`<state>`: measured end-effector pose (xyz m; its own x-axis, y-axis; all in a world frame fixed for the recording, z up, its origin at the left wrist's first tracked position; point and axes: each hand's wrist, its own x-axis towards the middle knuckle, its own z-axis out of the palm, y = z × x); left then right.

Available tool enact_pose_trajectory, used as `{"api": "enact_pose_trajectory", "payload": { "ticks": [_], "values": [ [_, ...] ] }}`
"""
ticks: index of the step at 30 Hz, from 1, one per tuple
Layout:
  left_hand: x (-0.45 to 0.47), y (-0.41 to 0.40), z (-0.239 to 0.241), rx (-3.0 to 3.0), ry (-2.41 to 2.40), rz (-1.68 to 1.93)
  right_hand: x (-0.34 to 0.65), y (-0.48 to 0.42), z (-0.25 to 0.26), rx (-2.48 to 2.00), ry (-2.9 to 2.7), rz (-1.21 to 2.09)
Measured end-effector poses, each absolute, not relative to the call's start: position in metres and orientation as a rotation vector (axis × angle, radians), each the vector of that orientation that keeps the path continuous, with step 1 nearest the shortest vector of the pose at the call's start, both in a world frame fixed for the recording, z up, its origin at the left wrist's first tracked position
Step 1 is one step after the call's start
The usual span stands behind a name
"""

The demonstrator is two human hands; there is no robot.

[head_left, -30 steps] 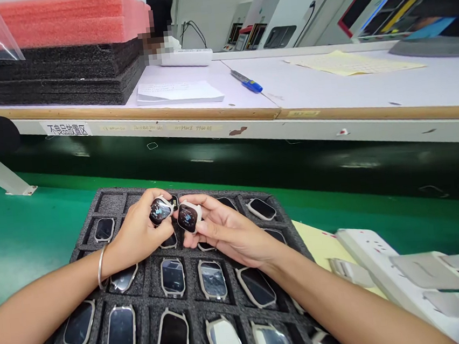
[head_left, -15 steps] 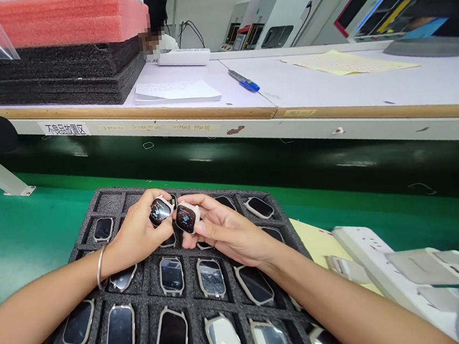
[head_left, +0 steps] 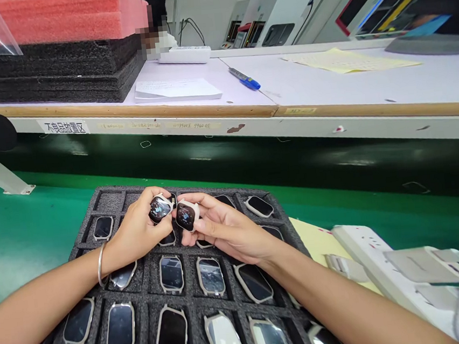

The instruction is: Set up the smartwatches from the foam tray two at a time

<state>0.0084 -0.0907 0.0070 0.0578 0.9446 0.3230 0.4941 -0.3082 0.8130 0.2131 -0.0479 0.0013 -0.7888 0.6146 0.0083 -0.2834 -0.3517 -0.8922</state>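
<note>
My left hand (head_left: 143,223) is closed around a smartwatch case (head_left: 160,209) whose lit screen shows a dial. Close beside it, my right hand (head_left: 230,226) grips a second smartwatch case (head_left: 185,215) between thumb and fingers, its dark screen lit with a similar face. Neither watch has a strap. Both are held over a dark grey foam tray (head_left: 147,309) with square pockets. Several more watch cases lie in the pockets, such as one with a black screen (head_left: 172,336) and one with a pale, glaring screen (head_left: 226,341). My hands and forearms hide some pockets.
A white power strip (head_left: 366,245) with plugged-in adapters stands right of the tray, by a yellow sheet (head_left: 306,235). Beyond is a bench with stacked red and black foam (head_left: 41,71), a paper pad (head_left: 176,89) and a blue knife-like tool (head_left: 245,78). A person sits behind the foam.
Both hands keep hold of their watches in nearly the same place. The view has shifted very slightly; nothing has been picked up or let go.
</note>
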Motion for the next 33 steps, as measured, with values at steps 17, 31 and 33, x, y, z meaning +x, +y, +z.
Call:
{"api": "enact_pose_trajectory", "payload": {
  "ticks": [17, 31, 33],
  "values": [
    [0.009, -0.082, 0.016, 1.055, 1.168, 1.125, 0.211, -0.038, 0.001, -0.614, -1.023, 2.218],
    [0.007, -0.085, 0.019, 0.927, 1.016, 1.140, 0.211, -0.043, 0.003, -0.667, -1.152, 2.072],
    [0.008, -0.085, 0.019, 0.942, 1.015, 1.132, 0.211, -0.043, 0.002, -0.670, -1.185, 2.059]
  ]
}}
